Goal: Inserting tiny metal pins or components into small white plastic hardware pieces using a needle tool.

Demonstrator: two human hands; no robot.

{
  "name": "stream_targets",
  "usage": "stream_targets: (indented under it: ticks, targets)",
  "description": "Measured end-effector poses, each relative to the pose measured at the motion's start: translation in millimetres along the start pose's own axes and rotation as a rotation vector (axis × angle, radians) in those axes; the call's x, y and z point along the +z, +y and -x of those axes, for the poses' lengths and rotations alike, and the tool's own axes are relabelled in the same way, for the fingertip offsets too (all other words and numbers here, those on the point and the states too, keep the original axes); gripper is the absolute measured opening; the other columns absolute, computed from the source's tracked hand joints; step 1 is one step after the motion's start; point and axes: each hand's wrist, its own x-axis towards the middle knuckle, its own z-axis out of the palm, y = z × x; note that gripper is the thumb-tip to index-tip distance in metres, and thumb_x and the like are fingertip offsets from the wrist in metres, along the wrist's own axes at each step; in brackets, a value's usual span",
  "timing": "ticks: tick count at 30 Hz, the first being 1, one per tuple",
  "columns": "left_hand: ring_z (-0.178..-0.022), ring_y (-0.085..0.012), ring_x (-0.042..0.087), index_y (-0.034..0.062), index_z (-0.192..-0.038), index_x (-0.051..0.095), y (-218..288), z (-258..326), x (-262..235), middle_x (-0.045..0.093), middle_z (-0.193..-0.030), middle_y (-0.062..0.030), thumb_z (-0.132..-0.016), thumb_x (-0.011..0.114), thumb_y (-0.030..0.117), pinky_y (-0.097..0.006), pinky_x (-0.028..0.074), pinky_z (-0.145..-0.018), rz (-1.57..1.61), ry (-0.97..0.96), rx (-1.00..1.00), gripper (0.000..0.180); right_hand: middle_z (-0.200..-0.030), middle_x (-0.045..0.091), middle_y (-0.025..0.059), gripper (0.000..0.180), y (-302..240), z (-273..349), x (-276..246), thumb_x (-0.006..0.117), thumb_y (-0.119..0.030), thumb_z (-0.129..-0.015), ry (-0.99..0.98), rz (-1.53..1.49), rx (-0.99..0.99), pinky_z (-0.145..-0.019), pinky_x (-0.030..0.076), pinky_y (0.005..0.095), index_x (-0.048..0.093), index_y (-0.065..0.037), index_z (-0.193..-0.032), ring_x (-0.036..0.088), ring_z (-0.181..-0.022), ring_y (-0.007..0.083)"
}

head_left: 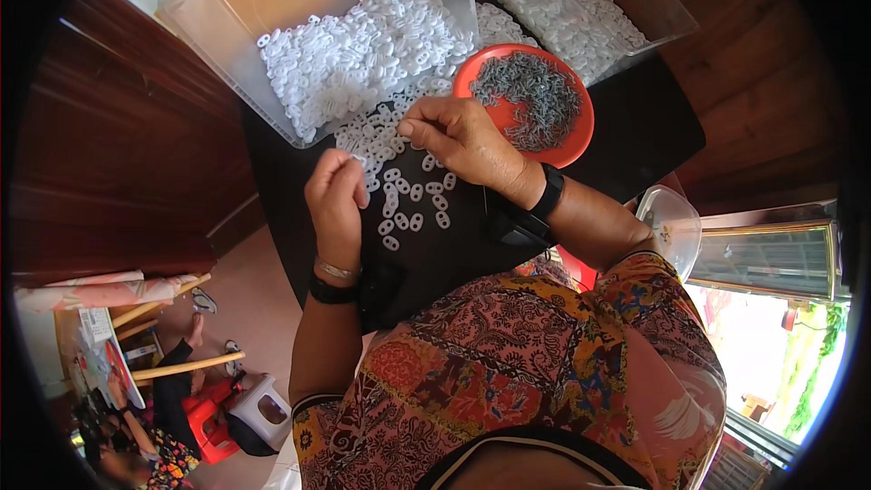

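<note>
My left hand [337, 192] is closed in a pinch at the left edge of a heap of small white oval plastic pieces [372, 141]. A bit of white shows at its fingertips, apparently one of these two-hole pieces. Over the same heap, my right hand [467, 141] has thumb and forefinger pressed together; whatever is between them is too small to make out. Just beyond that hand stands an orange-red plate [579, 141] heaped with tiny grey metal parts [535, 95]. Several loose white pieces [404, 220] lie on the black tabletop between my forearms.
A large clear plastic bin [222, 63] of white pieces lies tipped toward me at the back left. Another clear bin [658, 23] of them stands back right. A clear tub [671, 227] is beyond my right elbow. Another person [150, 436] sits at the lower left, near a red stool [210, 426].
</note>
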Motion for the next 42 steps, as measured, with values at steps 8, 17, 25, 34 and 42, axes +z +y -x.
stream_targets:
  ticks: [8, 17, 25, 34, 42]
  targets:
    - [-0.052, -0.0094, 0.042, 0.0028, -0.084, 0.055, -10.6, -7.4, -11.4, 0.048, -0.064, -0.001, -0.091, 0.051, 0.015, -0.022, 0.034, -0.048, 0.182, 0.146, -0.008, 0.015, -0.091, 0.062, 0.0078, 0.02, 2.6, 6.0, 13.8, 0.069, -0.006, -0.077, -0.282, 0.35, -0.452, -0.074, 0.05, 0.0347, 0.065, -0.006, -0.096, 0.061, -0.087, 0.0264]
    - [-0.049, -0.0081, 0.043, 0.0032, -0.077, 0.055, -10.3, -6.0, -5.2, 0.047, -0.06, 0.0003, -0.088, 0.053, 0.014, -0.021, 0.033, -0.046, 0.181, 0.147, -0.034, 0.016, -0.094, 0.057, 0.0063, 0.022, 9.8, 14.2, 30.0, 0.068, -0.012, -0.076, -0.382, 0.61, -0.557, -0.079, 0.049, 0.035, 0.065, -0.007, -0.097, 0.055, -0.092, 0.025]
    - [-0.049, -0.008, 0.043, 0.0037, -0.077, 0.054, -7.0, -4.9, -5.1, 0.047, -0.06, 0.0004, -0.088, 0.053, 0.014, -0.021, 0.033, -0.046, 0.186, 0.135, -0.051, 0.015, -0.091, 0.059, 0.0112, 0.017, 10.8, 9.7, 26.4, 0.066, -0.009, -0.079, -0.273, 0.444, -0.422, -0.077, 0.05, 0.0352, 0.062, -0.005, -0.095, 0.059, -0.087, 0.0294]
    - [-0.049, -0.0088, 0.043, 0.0033, -0.08, 0.054, 0.5, -1.2, 0.1, 0.048, -0.061, -0.001, -0.088, 0.052, 0.014, -0.021, 0.035, -0.046, 0.265, 0.119, -0.108, 0.014, -0.089, 0.065, 0.0033, 0.014, 10.5, -1.4, 14.5, 0.058, -0.008, -0.091, -0.261, -0.47, 0.202, -0.069, 0.052, 0.0248, 0.06, 0.001, -0.102, 0.062, -0.077, 0.0089]
    - [-0.058, -0.0151, 0.056, 0.0015, -0.083, 0.052, 2.1, 5.4, 7.1, 0.06, -0.072, -0.0095, -0.089, 0.047, 0.015, -0.026, 0.045, -0.056, 0.317, -0.16, -0.222, 0.015, -0.092, 0.064, 0.0019, 0.016, 4.2, -0.8, 11.4, 0.059, -0.013, -0.093, -0.16, -0.679, 0.322, -0.073, 0.049, 0.021, 0.06, -0.001, -0.103, 0.059, -0.082, 0.0071]
